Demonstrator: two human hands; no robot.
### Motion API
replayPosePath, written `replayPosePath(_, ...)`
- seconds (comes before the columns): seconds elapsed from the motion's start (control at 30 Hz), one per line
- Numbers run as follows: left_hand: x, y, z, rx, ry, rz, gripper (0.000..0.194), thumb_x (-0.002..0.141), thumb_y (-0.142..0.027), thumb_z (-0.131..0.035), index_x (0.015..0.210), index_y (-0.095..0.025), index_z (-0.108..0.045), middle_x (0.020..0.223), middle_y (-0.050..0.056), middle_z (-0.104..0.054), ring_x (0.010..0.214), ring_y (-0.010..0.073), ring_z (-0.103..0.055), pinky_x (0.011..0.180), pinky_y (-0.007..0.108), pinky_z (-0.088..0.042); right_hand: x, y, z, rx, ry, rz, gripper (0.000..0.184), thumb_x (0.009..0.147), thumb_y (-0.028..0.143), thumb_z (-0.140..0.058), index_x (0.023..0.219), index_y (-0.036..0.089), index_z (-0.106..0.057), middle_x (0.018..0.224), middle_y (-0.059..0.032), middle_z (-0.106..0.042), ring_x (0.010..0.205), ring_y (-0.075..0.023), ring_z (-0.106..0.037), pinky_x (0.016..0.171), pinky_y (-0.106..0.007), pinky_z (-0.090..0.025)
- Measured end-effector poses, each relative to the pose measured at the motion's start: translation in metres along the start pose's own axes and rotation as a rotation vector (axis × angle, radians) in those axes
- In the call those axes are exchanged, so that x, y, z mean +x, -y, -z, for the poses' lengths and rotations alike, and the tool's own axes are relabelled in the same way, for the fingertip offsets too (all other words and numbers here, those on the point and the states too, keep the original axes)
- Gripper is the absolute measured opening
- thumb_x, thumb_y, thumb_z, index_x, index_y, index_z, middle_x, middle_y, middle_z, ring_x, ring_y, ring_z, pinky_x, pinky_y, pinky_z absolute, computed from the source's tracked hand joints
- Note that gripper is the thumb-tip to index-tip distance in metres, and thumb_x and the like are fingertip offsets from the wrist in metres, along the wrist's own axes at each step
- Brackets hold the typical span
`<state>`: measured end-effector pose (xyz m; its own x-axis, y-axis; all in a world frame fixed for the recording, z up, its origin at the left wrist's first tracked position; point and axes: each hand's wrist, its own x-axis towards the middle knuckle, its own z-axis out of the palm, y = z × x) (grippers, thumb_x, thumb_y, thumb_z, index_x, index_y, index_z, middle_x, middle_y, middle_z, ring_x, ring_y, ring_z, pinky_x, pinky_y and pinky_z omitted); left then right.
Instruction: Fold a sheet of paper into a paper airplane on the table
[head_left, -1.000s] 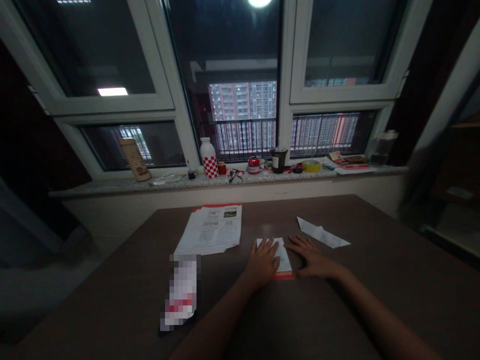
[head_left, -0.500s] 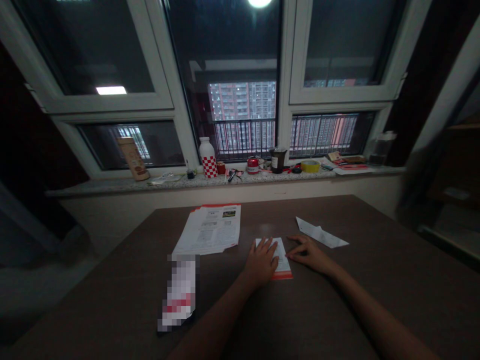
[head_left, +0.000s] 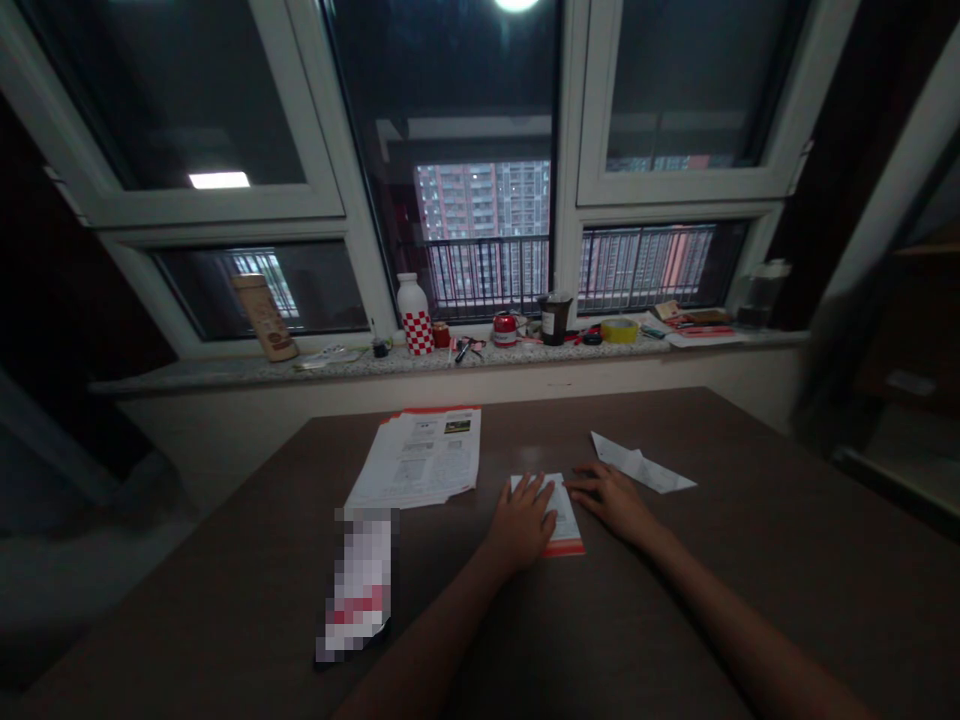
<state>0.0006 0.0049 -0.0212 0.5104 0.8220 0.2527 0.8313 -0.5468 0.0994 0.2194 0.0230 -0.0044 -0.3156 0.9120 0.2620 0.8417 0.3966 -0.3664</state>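
We note the right hand (head_left: 619,507), fingers loose, has shifted up beside the orange-banded paper (head_left: 567,525), lower centre of frame, suggesting edge-smoothing while the left hand (head_left: 521,527), fingers spread, steadies it.

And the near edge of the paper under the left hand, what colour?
The near edge is orange-red, seen in the head view.

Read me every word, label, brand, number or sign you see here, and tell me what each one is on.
No text here is readable.
Stack of pages: printed lines, too small.
Paper under the left hand: print too small and partly covered.
Dark cup: label too small.
Red jar: markings too small and blurred.
Pixelated item: blocked out, nothing legible.
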Motion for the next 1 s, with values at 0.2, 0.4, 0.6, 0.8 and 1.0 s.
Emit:
replayPosePath(0.2,0.000,0.001,-0.001,0.003,0.004,0.001,0.050,0.099,-0.044,-0.026,0.146,-0.027,-0.033,0.154,0.004,-0.032,0.143,0.0252,-0.024,0.115,0.053,-0.022,-0.001,0.005,-0.002,-0.090,-0.001,-0.024,0.037,0.092,0.048,-0.045,0.125,0.039,-0.059,0.130,-0.0023,-0.053,0.120,-0.0263,-0.045,0.102,-0.045,-0.036)
replayPosePath(0.4,-0.001,0.000,0.000,0.003,0.003,-0.009,0.050,0.099,-0.044,-0.024,0.145,-0.026,-0.034,0.154,0.004,-0.032,0.143,0.0255,-0.024,0.115,0.054,-0.022,0.002,0.011,-0.006,-0.158,-0.011,-0.072,0.039,0.093,0.047,-0.041,0.128,0.039,-0.055,0.130,-0.0039,-0.052,0.118,-0.0276,-0.045,0.099,-0.046,-0.035)
replayPosePath(0.6,0.000,0.001,0.000,0.003,-0.004,-0.001,0.050,0.099,-0.044,-0.026,0.145,-0.027,-0.034,0.154,0.003,-0.032,0.143,0.0255,-0.024,0.115,0.053,-0.023,0.001,0.011,-0.008,-0.170,-0.018,-0.060,0.040,0.093,0.049,-0.039,0.129,0.041,-0.054,0.130,-0.0041,-0.052,0.118,-0.0285,-0.044,0.099,-0.047,-0.035)
replayPosePath(0.8,0.000,0.001,-0.001,-0.005,-0.004,0.000,0.050,0.099,-0.044,-0.027,0.145,-0.027,-0.034,0.154,0.003,-0.033,0.142,0.0255,-0.025,0.115,0.053,-0.023,0.002,0.009,-0.007,-0.125,-0.017,-0.066,0.039,0.092,0.051,-0.044,0.127,0.040,-0.057,0.129,-0.0047,-0.051,0.119,-0.0283,-0.043,0.099,-0.047,-0.035)
replayPosePath(1.0,0.000,0.001,0.000,-0.006,0.000,-0.003,0.050,0.099,-0.044,-0.026,0.146,-0.027,-0.033,0.154,0.004,-0.031,0.143,0.0257,-0.024,0.115,0.054,-0.021,0.003,0.008,-0.008,-0.104,-0.015,-0.078,0.041,0.089,0.052,-0.049,0.127,0.040,-0.057,0.128,-0.0042,-0.051,0.119,-0.0281,-0.043,0.100,-0.046,-0.035)
